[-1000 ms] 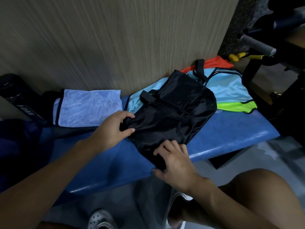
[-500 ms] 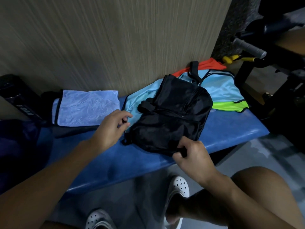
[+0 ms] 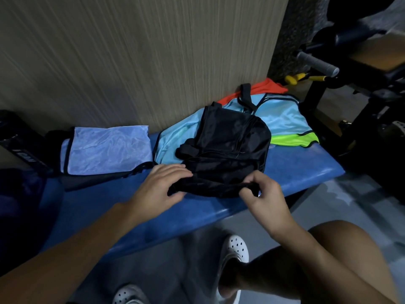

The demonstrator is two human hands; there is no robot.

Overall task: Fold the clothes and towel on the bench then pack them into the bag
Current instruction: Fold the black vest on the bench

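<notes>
A black bag (image 3: 228, 148) lies on the blue bench (image 3: 295, 172), resting partly on a light blue shirt (image 3: 282, 117) with a neon green hem. My right hand (image 3: 263, 196) pinches the bag's near edge at its right end. My left hand (image 3: 162, 187) holds the same edge at its left end, fingers laid over the black fabric. A folded light blue towel (image 3: 107, 148) sits on a folded dark garment (image 3: 96, 178) to the left. An orange garment (image 3: 263, 89) shows behind the shirt.
A wood-grain wall (image 3: 142, 58) stands right behind the bench. Black gym equipment with a grey grip (image 3: 317, 63) and yellow handles (image 3: 293, 79) is at the right. A dark bottle (image 3: 19, 143) stands at far left. My knee and white shoes are below the bench.
My left hand moved right from beside the bag onto its near edge. My right hand kept its hold, and the bag's near edge now stretches between both hands.
</notes>
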